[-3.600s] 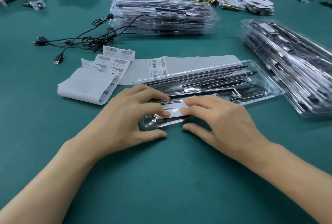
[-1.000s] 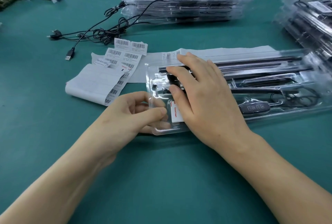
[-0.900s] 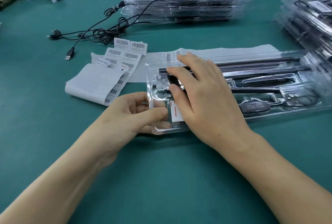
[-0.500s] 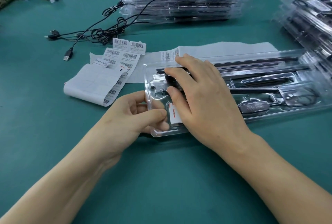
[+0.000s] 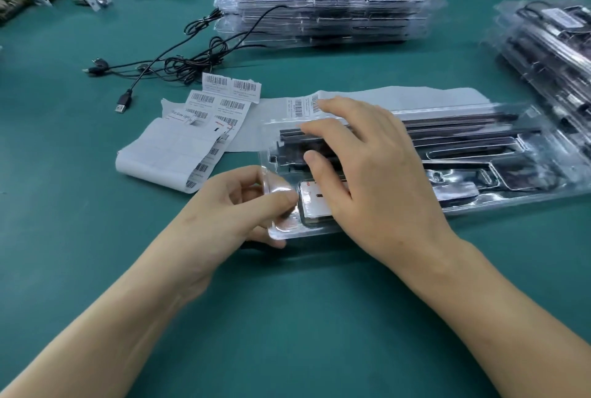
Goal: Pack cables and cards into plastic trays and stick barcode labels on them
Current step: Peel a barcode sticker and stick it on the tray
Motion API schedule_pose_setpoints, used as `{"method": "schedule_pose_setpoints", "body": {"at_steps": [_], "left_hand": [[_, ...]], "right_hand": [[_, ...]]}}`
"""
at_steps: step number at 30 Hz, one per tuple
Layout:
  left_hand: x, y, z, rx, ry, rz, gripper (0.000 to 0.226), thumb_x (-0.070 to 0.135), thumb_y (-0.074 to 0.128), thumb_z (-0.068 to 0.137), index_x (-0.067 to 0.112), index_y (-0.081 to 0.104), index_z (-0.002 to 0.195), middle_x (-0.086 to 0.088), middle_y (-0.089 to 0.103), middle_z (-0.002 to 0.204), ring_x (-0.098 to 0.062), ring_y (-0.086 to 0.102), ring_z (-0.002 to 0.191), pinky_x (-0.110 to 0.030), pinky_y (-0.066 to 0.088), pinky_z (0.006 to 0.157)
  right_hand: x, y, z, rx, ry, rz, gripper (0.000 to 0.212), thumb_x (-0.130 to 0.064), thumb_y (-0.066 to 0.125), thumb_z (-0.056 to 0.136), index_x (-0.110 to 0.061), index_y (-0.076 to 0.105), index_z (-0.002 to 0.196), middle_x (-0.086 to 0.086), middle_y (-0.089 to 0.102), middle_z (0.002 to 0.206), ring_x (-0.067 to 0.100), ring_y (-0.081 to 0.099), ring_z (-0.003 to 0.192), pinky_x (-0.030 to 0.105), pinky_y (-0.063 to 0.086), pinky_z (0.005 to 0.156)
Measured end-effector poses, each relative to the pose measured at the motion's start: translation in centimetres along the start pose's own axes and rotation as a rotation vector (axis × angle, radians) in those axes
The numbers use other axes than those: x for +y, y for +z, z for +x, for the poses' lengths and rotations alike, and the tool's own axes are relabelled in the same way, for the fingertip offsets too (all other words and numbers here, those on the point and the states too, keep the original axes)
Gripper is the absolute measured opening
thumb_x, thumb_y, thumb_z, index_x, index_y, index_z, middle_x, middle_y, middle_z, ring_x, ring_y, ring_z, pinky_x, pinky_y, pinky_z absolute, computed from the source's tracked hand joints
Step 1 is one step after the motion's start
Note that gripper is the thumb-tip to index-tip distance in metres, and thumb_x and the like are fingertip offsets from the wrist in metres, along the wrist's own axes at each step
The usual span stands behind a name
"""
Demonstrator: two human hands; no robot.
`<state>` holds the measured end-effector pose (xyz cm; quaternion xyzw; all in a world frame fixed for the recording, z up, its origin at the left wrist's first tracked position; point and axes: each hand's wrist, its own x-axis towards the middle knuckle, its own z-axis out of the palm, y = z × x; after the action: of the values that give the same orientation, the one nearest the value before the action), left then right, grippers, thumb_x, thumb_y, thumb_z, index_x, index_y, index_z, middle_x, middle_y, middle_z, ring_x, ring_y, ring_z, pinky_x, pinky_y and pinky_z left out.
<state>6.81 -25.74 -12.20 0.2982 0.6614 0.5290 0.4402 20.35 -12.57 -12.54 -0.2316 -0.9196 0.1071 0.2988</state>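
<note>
Head view: my left hand (image 5: 230, 206) pinches the near left corner of the clear plastic tray (image 5: 499, 199), thumb on top of the rim and curled fingers beneath it. My right hand (image 5: 371, 174) lies across the tray's left part, fingers straight and spread, pressing down on its top and holding nothing. A white card (image 5: 315, 202) with red print sits in the tray's near left pocket, just beside my right thumb. The tray lies long across the middle of the green table (image 5: 287, 317), running toward the right edge, with dark strips along its length; what else it holds is too blurred to tell. The sheet of barcode labels (image 5: 204, 129) lies just left of the tray's far left corner, one end curled over. Past it, toward the far edge, loose black cables (image 5: 192, 59) tangle, a USB plug (image 5: 123, 103) at one end. A stack of packed trays (image 5: 323, 7) stands behind them, and another stack (image 5: 550, 55) sits by the right edge.
</note>
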Motion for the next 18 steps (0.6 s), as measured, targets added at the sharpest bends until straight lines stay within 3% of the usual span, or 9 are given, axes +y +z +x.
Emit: {"method": "schedule_pose_setpoints", "body": {"at_steps": [4, 8, 10, 14, 16, 18], "left_hand": [[0.0, 0.0, 0.0, 0.003, 0.013, -0.013, 0.005, 0.013, 0.071, 0.092, 0.010, 0.073, 0.095, -0.004, 0.076, 0.089, -0.016, 0.072, 0.073, -0.023, 0.058, 0.066], [0.0, -0.3, 0.0, 0.036, 0.047, -0.028, 0.004, 0.010, 0.072, 0.092, 0.010, 0.068, 0.092, -0.003, 0.071, 0.081, -0.016, 0.070, 0.071, -0.028, 0.060, 0.062], [0.0, -0.6, 0.0, 0.034, 0.147, -0.012, 0.010, 0.011, 0.075, 0.091, 0.015, 0.067, 0.087, -0.004, 0.072, 0.084, -0.015, 0.070, 0.072, -0.025, 0.057, 0.061], [0.0, -1.5, 0.1, 0.075, 0.438, 0.197, 0.004, 0.019, 0.067, 0.092, 0.016, 0.064, 0.090, 0.005, 0.071, 0.086, -0.006, 0.068, 0.080, -0.015, 0.051, 0.067], [-0.1, -2.1, 0.4, 0.096, 0.550, 0.325, 0.003, 0.018, 0.066, 0.093, 0.019, 0.064, 0.094, 0.008, 0.071, 0.090, -0.007, 0.070, 0.085, -0.019, 0.054, 0.073], [0.0, -2.7, 0.5, 0.107, 0.676, 0.448, 0.014, 0.017, 0.070, 0.092, 0.031, 0.068, 0.095, 0.011, 0.070, 0.091, -0.008, 0.069, 0.085, -0.017, 0.053, 0.078]], "right_hand": [[0.9, -1.4, -0.1, -0.018, 0.023, 0.040, 0.030, -0.029, 0.061, 0.099, -0.014, 0.068, 0.124, 0.005, 0.059, 0.133, 0.022, 0.052, 0.127, 0.040, 0.037, 0.113], [3.0, -4.0, 0.5, -0.152, 0.163, 0.112, 0.053, -0.056, 0.061, 0.091, -0.024, 0.062, 0.133, -0.004, 0.050, 0.143, 0.013, 0.044, 0.135, 0.033, 0.034, 0.116], [3.7, -5.4, 0.5, -0.181, 0.195, 0.105, 0.064, -0.066, 0.057, 0.084, -0.030, 0.058, 0.136, -0.011, 0.045, 0.147, 0.008, 0.041, 0.138, 0.025, 0.029, 0.116], [4.5, -8.8, -0.2, -0.034, 0.180, 0.054, 0.059, -0.059, 0.062, 0.087, -0.027, 0.058, 0.137, -0.010, 0.049, 0.141, -0.005, 0.041, 0.124, -0.001, 0.017, 0.104], [5.1, -11.1, -0.4, 0.059, 0.154, -0.026, 0.062, -0.056, 0.071, 0.088, -0.024, 0.056, 0.139, -0.003, 0.053, 0.137, -0.005, 0.039, 0.122, -0.002, 0.017, 0.105], [5.7, -13.5, -0.9, 0.040, 0.141, -0.105, 0.074, -0.062, 0.074, 0.080, -0.027, 0.052, 0.141, -0.001, 0.053, 0.138, 0.007, 0.043, 0.129, 0.010, 0.021, 0.113]]}}
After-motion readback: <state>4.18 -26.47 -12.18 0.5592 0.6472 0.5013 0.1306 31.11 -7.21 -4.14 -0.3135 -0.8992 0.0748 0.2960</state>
